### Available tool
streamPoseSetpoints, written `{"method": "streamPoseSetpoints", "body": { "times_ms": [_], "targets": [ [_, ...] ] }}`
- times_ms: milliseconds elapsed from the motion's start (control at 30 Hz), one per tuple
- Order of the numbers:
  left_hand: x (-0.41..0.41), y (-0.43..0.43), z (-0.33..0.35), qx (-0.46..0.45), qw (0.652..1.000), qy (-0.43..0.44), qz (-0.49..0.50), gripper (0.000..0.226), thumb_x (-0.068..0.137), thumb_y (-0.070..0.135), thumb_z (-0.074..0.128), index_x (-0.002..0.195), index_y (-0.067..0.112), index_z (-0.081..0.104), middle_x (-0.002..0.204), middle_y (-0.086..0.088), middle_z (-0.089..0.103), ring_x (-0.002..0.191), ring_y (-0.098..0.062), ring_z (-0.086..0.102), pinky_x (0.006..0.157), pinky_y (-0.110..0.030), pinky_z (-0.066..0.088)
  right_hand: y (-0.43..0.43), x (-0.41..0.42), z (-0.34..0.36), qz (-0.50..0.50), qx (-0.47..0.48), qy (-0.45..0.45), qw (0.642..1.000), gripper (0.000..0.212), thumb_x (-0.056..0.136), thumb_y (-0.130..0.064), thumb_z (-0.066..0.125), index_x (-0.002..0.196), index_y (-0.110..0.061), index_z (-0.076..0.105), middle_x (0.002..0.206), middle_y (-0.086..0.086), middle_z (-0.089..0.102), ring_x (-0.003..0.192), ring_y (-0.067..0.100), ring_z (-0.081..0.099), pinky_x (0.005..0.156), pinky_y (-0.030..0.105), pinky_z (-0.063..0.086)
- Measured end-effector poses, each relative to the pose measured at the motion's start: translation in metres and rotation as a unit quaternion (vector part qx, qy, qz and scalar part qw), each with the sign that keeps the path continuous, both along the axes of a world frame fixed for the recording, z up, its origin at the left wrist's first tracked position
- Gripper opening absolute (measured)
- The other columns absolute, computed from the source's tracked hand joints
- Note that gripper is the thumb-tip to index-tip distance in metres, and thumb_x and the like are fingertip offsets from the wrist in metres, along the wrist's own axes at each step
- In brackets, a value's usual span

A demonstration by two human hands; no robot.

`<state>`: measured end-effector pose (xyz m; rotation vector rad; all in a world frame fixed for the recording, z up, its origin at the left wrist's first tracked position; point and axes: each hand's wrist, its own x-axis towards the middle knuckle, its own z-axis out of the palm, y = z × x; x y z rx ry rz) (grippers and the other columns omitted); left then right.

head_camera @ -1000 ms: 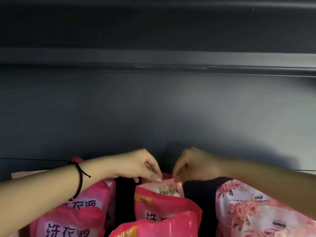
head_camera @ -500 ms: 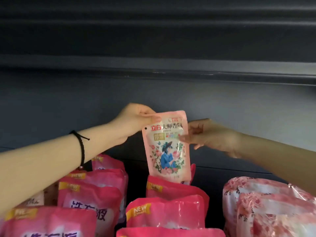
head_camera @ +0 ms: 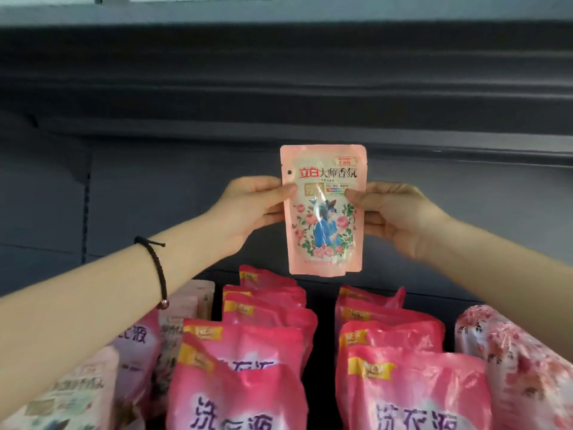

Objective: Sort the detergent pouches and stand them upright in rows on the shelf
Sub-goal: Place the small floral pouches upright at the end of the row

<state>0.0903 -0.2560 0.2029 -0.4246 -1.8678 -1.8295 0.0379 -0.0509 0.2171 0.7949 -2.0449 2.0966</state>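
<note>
A dark grey back panel fills most of the view. A dark ledge runs across above it.

Along the bottom, pouches stand in rows running front to back. Two rows of red pouches sit side by side, the middle row and the right row, with a dark gap between them. They stand upright or lean slightly, each with a yellow "NEW" tag near the top and large purple characters lower down. At the far right stand pale floral pouches, just beside the right red row. At the left stand paler pink pouches, partly hidden behind the left forearm; their print is too blurred to read.

The left forearm reaches in from the lower left, the right forearm from the lower right, and both rise toward the centre.

The small pouch is in the air in front of the back panel, above the far end of the middle red row and apart from it. It is upright and faces the camera. It is pale pink, with red and black characters at the top and a figure in blue among roses below.

The left grip holds the small pouch's left edge, thumb on the front. The right grip holds its right edge the same way; the other fingers of both are behind it.

A dark cord bracelet circles the left wrist.
</note>
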Motion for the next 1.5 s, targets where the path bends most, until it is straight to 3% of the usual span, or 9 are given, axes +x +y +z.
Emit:
{"method": "streamPoseSetpoints", "body": {
  "times_ms": [167, 667, 800, 900, 1000, 1167, 1300, 1367, 1500],
  "targets": [
    [0.034, -0.045, -0.003, 0.032, 0.998, -0.012, -0.049, 0.013, 0.089, 0.015, 0.065, 0.100, 0.009, 0.070, 0.094, -0.003, 0.076, 0.087, -0.014, 0.073, 0.067, -0.024, 0.059, -0.045, 0.041, -0.008, -0.016, -0.021, 0.011, 1.000, 0.003, 0.087, -0.012, 0.068, 0.087, -0.012, 0.070, 0.083, 0.003, 0.076, 0.070, 0.014, 0.073, 0.057, 0.023, 0.057],
    [0.119, -0.152, -0.046, 0.126, 0.989, -0.003, -0.083, 0.015, 0.095, 0.023, 0.058, 0.101, 0.016, 0.070, 0.099, -0.001, 0.076, 0.087, -0.012, 0.072, 0.076, -0.029, 0.056, -0.165, 0.164, -0.053, -0.036, -0.040, 0.045, 0.998, 0.014, 0.093, -0.018, 0.060, 0.093, -0.010, 0.071, 0.089, 0.006, 0.076, 0.081, 0.022, 0.074, 0.067, 0.032, 0.061],
    [0.145, -0.169, -0.077, 0.157, 0.985, -0.002, -0.075, 0.021, 0.095, 0.028, 0.057, 0.106, 0.015, 0.069, 0.099, -0.003, 0.075, 0.085, -0.014, 0.073, 0.064, -0.028, 0.057, -0.195, 0.179, -0.086, -0.026, -0.061, 0.028, 0.997, 0.016, 0.094, -0.021, 0.058, 0.089, -0.013, 0.071, 0.088, 0.004, 0.076, 0.073, 0.017, 0.072, 0.065, 0.031, 0.059],
    [0.162, -0.180, -0.111, 0.181, 0.982, 0.011, -0.050, 0.017, 0.093, 0.031, 0.059, 0.094, 0.021, 0.073, 0.096, -0.003, 0.076, 0.085, -0.017, 0.073, 0.059, -0.025, 0.056, -0.220, 0.189, -0.119, -0.001, -0.130, -0.007, 0.992, 0.015, 0.094, -0.018, 0.058, 0.091, -0.011, 0.072, 0.087, 0.006, 0.076, 0.070, 0.015, 0.071, 0.056, 0.024, 0.055],
    [0.172, -0.188, -0.151, 0.195, 0.980, 0.022, -0.022, 0.017, 0.090, 0.033, 0.060, 0.087, 0.024, 0.075, 0.096, -0.005, 0.075, 0.086, -0.020, 0.073, 0.061, -0.024, 0.056, -0.242, 0.195, -0.157, 0.026, -0.183, -0.065, 0.981, 0.017, 0.094, -0.017, 0.057, 0.093, -0.007, 0.071, 0.092, 0.013, 0.075, 0.077, 0.023, 0.073, 0.058, 0.031, 0.057],
    [0.171, -0.194, -0.205, 0.178, 0.983, -0.001, 0.033, 0.019, 0.086, 0.038, 0.061, 0.092, 0.025, 0.073, 0.099, -0.003, 0.074, 0.092, -0.021, 0.072, 0.069, -0.029, 0.058, -0.264, 0.196, -0.206, -0.018, -0.195, -0.101, 0.975, 0.021, 0.094, -0.022, 0.057, 0.083, -0.012, 0.072, 0.096, 0.017, 0.073, 0.088, 0.032, 0.071, 0.079, 0.048, 0.058],
    [0.171, -0.200, -0.226, 0.126, 0.989, 0.032, 0.070, 0.013, 0.087, 0.032, 0.063, 0.097, 0.036, 0.071, 0.100, 0.008, 0.073, 0.093, -0.007, 0.070, 0.066, -0.016, 0.054, -0.274, 0.196, -0.231, -0.059, -0.208, -0.113, 0.970, 0.019, 0.094, -0.023, 0.058, 0.089, -0.010, 0.071, 0.095, 0.015, 0.073, 0.088, 0.032, 0.072, 0.079, 0.049, 0.058],
    [0.170, -0.203, -0.235, 0.125, 0.987, 0.046, 0.093, 0.027, 0.085, 0.027, 0.066, 0.109, 0.039, 0.061, 0.103, 0.012, 0.072, 0.094, -0.003, 0.069, 0.065, -0.012, 0.053, -0.278, 0.196, -0.238, -0.063, -0.211, -0.124, 0.968, 0.018, 0.094, -0.021, 0.058, 0.090, -0.010, 0.071, 0.096, 0.015, 0.073, 0.089, 0.031, 0.072, 0.080, 0.049, 0.058],
    [0.167, -0.207, -0.254, 0.086, 0.983, 0.081, 0.137, 0.034, 0.087, 0.019, 0.063, 0.104, 0.044, 0.048, 0.103, 0.011, 0.068, 0.096, -0.008, 0.067, 0.071, -0.023, 0.056, -0.287, 0.194, -0.246, -0.074, -0.206, -0.128, 0.967, 0.018, 0.094, -0.021, 0.058, 0.086, -0.012, 0.072, 0.094, 0.014, 0.073, 0.087, 0.030, 0.072, 0.079, 0.047, 0.058]
  ]
}}
